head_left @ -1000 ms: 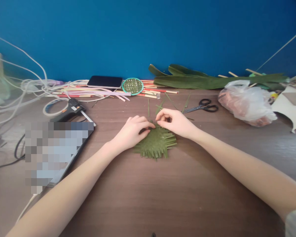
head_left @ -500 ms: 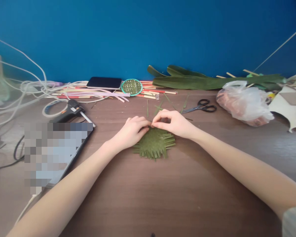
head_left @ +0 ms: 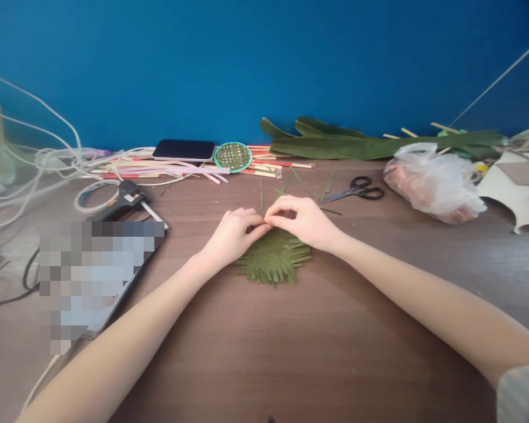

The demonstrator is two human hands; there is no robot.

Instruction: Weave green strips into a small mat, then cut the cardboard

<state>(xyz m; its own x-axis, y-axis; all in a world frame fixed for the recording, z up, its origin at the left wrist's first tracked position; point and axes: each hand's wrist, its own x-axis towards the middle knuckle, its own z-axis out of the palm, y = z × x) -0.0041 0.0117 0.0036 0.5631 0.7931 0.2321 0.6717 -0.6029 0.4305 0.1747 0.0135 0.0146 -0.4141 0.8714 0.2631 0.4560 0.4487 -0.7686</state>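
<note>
A green mat woven from leaf strips (head_left: 273,255) lies on the brown table, its cut strip ends fringing the near and right edges. Over its far left side rests my left hand (head_left: 238,234), fingers closed at the mat's far edge. My right hand (head_left: 306,222) pinches with thumb and forefinger at that same edge, its fingertips touching those of the left. Whatever strip sits between the fingertips is hidden. Loose leaf strips (head_left: 261,194) are scattered just beyond the hands, close to black-handled scissors (head_left: 365,188).
Along the blue wall lie a phone (head_left: 184,149), a round teal-rimmed woven piece (head_left: 233,157), sticks and long green leaves (head_left: 335,147). A plastic bag (head_left: 436,185) stands at right. On the left are a glue gun (head_left: 126,200), white cables and a blurred-out tablet (head_left: 101,276).
My right hand has shifted slightly left, bringing its fingertips over the left hand's fingertips. The whole view has moved a little; the mat stays in place.
</note>
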